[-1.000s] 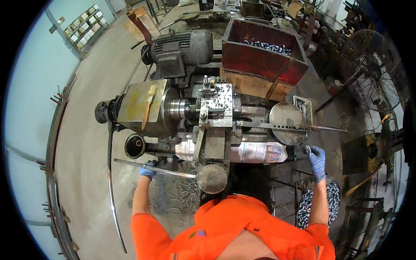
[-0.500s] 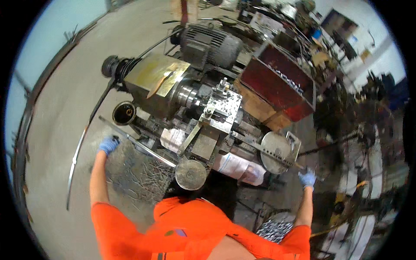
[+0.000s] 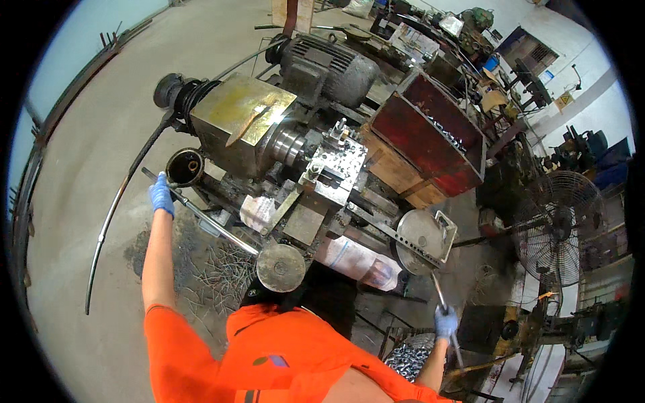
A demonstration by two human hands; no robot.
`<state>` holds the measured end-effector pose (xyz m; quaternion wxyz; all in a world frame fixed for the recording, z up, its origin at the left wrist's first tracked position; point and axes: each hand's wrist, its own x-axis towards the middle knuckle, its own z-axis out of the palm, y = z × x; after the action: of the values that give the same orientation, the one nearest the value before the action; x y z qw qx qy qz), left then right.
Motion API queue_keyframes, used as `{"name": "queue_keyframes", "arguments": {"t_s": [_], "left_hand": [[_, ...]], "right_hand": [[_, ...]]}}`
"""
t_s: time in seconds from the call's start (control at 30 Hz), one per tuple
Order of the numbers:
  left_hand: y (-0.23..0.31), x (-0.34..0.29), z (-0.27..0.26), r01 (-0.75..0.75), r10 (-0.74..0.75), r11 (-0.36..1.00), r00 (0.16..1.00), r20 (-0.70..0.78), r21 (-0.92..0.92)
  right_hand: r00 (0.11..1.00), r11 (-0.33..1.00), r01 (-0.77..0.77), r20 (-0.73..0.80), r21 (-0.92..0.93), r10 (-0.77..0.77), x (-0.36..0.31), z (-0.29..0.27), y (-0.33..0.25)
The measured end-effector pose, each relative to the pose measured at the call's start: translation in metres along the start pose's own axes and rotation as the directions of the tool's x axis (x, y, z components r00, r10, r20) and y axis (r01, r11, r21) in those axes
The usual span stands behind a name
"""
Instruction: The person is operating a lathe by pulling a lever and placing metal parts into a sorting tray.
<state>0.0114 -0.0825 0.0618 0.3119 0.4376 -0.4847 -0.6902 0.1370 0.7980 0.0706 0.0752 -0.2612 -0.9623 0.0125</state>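
My gloved left hand (image 3: 161, 195) is at the outer end of a long metal bar (image 3: 218, 228), its fingers closed around it. The bar slopes down to a round metal disc (image 3: 280, 267) at the front of the lathe. My gloved right hand (image 3: 445, 322) is wrapped around a lever (image 3: 439, 290), below a larger round plate (image 3: 418, 235) on the machine's right side. The lever sticks out past both sides of that fist. Between my hands lies the lathe's tool slide (image 3: 338, 164), sprinkled with chips, facing the shiny chuck (image 3: 289, 146).
A red metal bin (image 3: 430, 134) holding small shiny parts stands on wood behind the slide. A motor (image 3: 329, 70) sits at the back. A caged fan (image 3: 560, 228) is at right. Shiny pieces (image 3: 406, 361) lie in a container beside my right forearm; metal shavings (image 3: 222, 275) litter the floor.
My left hand has moved up onto the bar's end. My right hand has come down and inward, with the lever swung lower. The view has shifted slightly.
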Motion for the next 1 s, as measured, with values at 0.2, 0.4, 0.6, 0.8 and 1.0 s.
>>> {"name": "queue_keyframes", "arguments": {"t_s": [0.2, 0.4, 0.6, 0.8, 1.0], "left_hand": [[-0.022, 0.001, 0.016, -0.066, 0.054, 0.994, 0.989, -0.137, -0.083], [-0.024, -0.016, 0.019, -0.111, 0.105, 0.993, 0.987, -0.118, -0.043], [-0.023, -0.017, 0.021, -0.089, 0.081, 0.995, 0.988, -0.133, -0.051], [-0.020, -0.018, 0.018, -0.056, 0.049, 0.997, 0.991, -0.124, -0.049], [-0.024, -0.022, 0.016, -0.010, 0.005, 0.995, 0.999, -0.054, -0.099]], "right_hand": [[0.945, 0.951, -0.296, 0.120, -0.087, 0.305, -0.082, -0.021, 0.124], [0.890, 0.880, -0.413, 0.101, -0.234, 0.445, -0.104, -0.020, 0.138], [0.889, 0.893, -0.402, 0.146, -0.203, 0.434, -0.121, -0.026, 0.135], [0.886, 0.896, -0.419, 0.150, -0.151, 0.439, -0.123, -0.042, 0.104], [0.870, 0.874, -0.435, 0.148, -0.217, 0.470, -0.124, -0.028, 0.121]]}}
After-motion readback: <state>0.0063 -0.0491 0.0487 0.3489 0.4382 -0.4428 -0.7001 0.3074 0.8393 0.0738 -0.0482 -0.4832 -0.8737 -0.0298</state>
